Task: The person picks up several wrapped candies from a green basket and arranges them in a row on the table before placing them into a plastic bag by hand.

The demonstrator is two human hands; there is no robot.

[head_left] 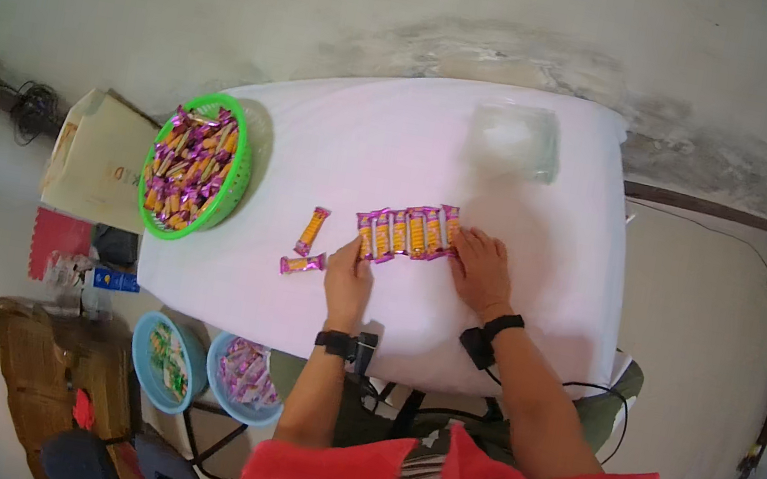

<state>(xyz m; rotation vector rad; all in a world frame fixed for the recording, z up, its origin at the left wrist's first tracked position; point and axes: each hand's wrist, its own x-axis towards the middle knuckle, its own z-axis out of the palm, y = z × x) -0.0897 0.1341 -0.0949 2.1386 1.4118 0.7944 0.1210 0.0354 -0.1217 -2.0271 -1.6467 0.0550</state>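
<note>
Several snack bars in purple and yellow wrappers lie side by side as a row on the white-covered table. At the row's left end my left hand is closed, its fingertips pressed to the outermost bar. My right hand grips the opposite end between thumb and fingers. Two loose bars rest left of the row: an upright one and, nearer me, one lying sideways close to my left fingers. Black straps with small boxes circle both my wrists.
A green basket heaped with the same bars stands at the table's left. A clear plastic sheet or tray lies at the far right. Below the near left edge are two blue basins of wrapped packets. A cream box stands beyond the basket.
</note>
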